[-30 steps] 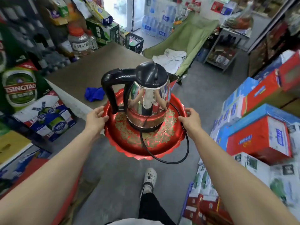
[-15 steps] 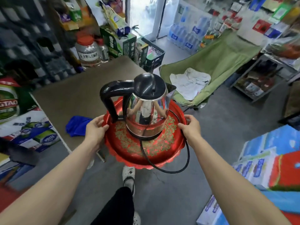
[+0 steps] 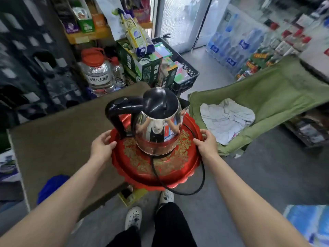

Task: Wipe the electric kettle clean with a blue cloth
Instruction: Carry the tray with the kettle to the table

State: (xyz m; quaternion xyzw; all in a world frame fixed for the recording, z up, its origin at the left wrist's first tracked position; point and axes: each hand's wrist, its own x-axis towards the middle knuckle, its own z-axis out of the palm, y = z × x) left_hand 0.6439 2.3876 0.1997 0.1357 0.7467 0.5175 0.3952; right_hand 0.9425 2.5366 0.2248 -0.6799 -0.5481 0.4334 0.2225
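A steel electric kettle (image 3: 160,132) with a black lid and handle stands upright on a round red tray (image 3: 142,173) with gold patterns. Its black cord (image 3: 201,177) loops off the tray's near right side. My left hand (image 3: 101,147) grips the tray's left rim and my right hand (image 3: 206,145) grips its right rim, holding it over the table's near right corner. The blue cloth (image 3: 51,186) lies on the brown table (image 3: 58,145), at its near edge, partly hidden by my left forearm.
Bottles, a large clear jug (image 3: 98,72) and green cartons (image 3: 142,66) crowd the table's far side. A green folding cot (image 3: 267,97) with a white cloth stands to the right. Grey floor and my feet lie below; a black crate (image 3: 185,72) sits behind.
I have carried the tray with the kettle forward to the table's corner. The view has swung left, so the blue cloth now lies under my left forearm.
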